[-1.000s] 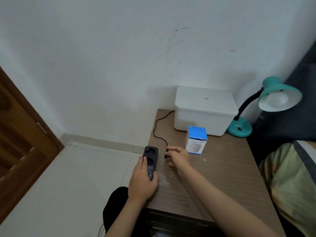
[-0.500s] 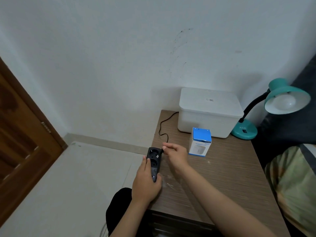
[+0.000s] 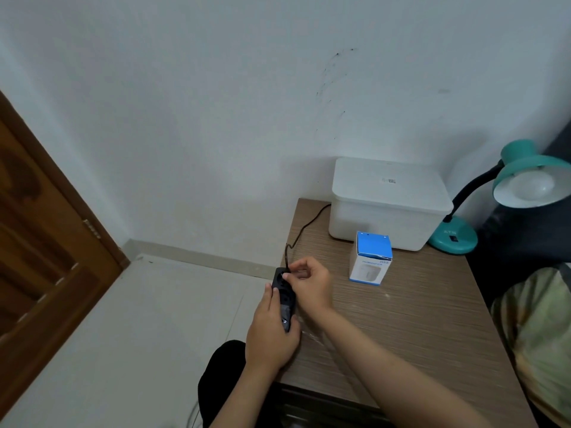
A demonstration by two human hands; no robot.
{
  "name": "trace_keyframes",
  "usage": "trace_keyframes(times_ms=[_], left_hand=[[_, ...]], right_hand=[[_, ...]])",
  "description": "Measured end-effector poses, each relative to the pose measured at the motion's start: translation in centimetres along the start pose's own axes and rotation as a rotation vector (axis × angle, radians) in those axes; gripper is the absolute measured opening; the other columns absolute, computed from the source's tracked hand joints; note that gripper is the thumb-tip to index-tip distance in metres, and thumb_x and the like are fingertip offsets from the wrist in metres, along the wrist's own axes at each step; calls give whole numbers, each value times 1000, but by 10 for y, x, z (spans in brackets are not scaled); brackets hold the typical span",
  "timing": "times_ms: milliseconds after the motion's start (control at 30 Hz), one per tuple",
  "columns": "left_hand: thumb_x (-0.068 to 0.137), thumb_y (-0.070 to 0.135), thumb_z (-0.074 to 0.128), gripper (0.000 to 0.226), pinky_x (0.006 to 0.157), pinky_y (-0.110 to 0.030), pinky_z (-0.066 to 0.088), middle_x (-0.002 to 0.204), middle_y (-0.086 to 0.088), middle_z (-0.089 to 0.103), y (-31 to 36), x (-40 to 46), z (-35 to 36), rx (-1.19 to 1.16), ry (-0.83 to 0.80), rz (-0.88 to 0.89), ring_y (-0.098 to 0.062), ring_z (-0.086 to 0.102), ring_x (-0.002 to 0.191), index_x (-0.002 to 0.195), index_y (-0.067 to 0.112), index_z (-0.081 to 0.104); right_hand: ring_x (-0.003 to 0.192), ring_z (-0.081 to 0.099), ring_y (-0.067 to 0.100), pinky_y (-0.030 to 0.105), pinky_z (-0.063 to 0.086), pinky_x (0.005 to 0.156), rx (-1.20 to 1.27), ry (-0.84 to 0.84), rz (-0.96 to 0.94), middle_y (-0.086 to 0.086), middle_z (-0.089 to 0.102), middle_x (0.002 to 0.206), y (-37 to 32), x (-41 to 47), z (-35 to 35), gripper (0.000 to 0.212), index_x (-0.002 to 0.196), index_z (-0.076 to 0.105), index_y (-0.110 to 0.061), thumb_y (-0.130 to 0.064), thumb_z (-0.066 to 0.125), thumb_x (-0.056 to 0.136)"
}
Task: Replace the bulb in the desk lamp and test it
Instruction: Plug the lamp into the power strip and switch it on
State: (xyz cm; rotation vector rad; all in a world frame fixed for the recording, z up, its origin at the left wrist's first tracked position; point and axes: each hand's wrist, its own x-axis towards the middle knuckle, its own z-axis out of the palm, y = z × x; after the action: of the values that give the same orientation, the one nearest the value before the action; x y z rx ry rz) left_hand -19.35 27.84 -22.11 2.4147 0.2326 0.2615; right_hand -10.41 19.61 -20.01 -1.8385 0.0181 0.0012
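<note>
At the table's [image 3: 417,319] near left edge, the left hand [image 3: 272,332] is wrapping around the lower half of a black power strip [image 3: 283,296], holding it flat. Just right of it, the right hand [image 3: 309,284] is pinching the plug of a black cord [image 3: 301,231] at the strip's far socket; the plug itself is hidden by fingers. Farther right, a blue-and-white bulb box [image 3: 370,259] is standing upright in front of a white lidded box [image 3: 391,202]. At the far right corner, the teal desk lamp [image 3: 522,177] is sitting with a bulb [image 3: 530,185] showing inside its shade, unlit.
</note>
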Motion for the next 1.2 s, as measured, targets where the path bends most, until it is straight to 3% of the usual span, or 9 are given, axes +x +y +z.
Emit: trace_keyframes(times_ms=[133,433,633,900,1033,1133,1200], left_hand=[[83,31,59,72,107,-24,30,154,-6,23,1,0,0,3,11,11,-16,24,141,143,9,26],[82,30,60,72,107,-23,28,154,-6,23,0,0,0,-2,9,17,-16,23,141,143,9,27],[83,30,59,71,107,-22,26,154,-5,22,0,1,0,-1,4,8,-14,22,141,143,9,26],[83,29,59,70,108,-25,28,153,-7,25,2,1,-1,21,-4,3,-17,25,140,142,8,28],[85,30,57,70,109,-29,30,154,-8,23,2,0,0,56,-28,4,-18,23,141,143,8,25],[88,35,52,70,114,-37,19,156,-8,17,1,4,1,153,-75,0,-20,16,143,144,9,20],[89,39,47,69,116,-44,12,156,-9,14,5,4,2,281,-87,-8,-23,11,143,144,8,18]], right_hand=[[73,69,10,41,59,73,-30,-34,-41,-6,71,76,0,2,0,24,70,61,-30,-14,78,68],[74,67,9,32,58,72,-57,2,-76,-7,69,76,10,2,0,31,70,59,-34,-10,78,70],[73,67,9,26,57,72,-147,-53,-37,-5,69,76,13,9,0,17,80,69,-21,-15,80,69],[65,56,-3,9,42,61,-228,-112,-36,3,73,86,10,16,-2,18,90,75,-10,-17,78,74],[80,58,6,16,45,72,-294,-145,-87,3,72,95,7,12,-8,21,95,74,-10,-21,76,77],[78,54,3,10,41,68,-282,-119,-114,0,65,97,16,-1,-21,26,102,72,-14,-26,74,79],[78,55,3,19,48,72,-283,-73,-125,-5,61,96,28,-12,-39,23,103,70,-21,-29,70,81]])
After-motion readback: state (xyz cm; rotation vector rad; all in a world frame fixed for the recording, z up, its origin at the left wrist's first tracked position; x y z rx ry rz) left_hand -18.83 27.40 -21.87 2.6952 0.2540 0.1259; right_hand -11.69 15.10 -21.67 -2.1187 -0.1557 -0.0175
